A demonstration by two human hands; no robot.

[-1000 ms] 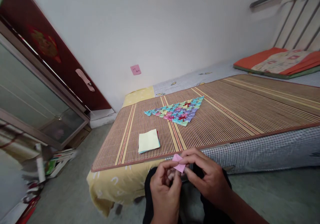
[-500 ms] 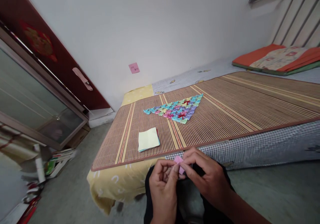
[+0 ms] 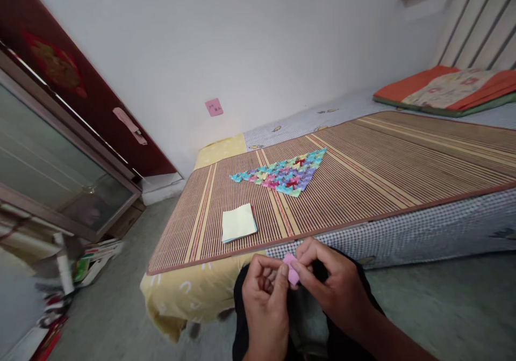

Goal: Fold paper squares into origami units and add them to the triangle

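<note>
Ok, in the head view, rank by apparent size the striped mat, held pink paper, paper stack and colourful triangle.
Striped mat
Colourful triangle
Paper stack
Held pink paper, partly covered

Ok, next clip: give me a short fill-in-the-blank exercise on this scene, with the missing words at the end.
1. The left hand and right hand touch a small paper whose colour is ____.
2. The multicoloured piece on the mat has the outline of a ____.
3. That piece lies ____ from the hands than the stack does.

Missing words: pink; triangle; farther.
</note>
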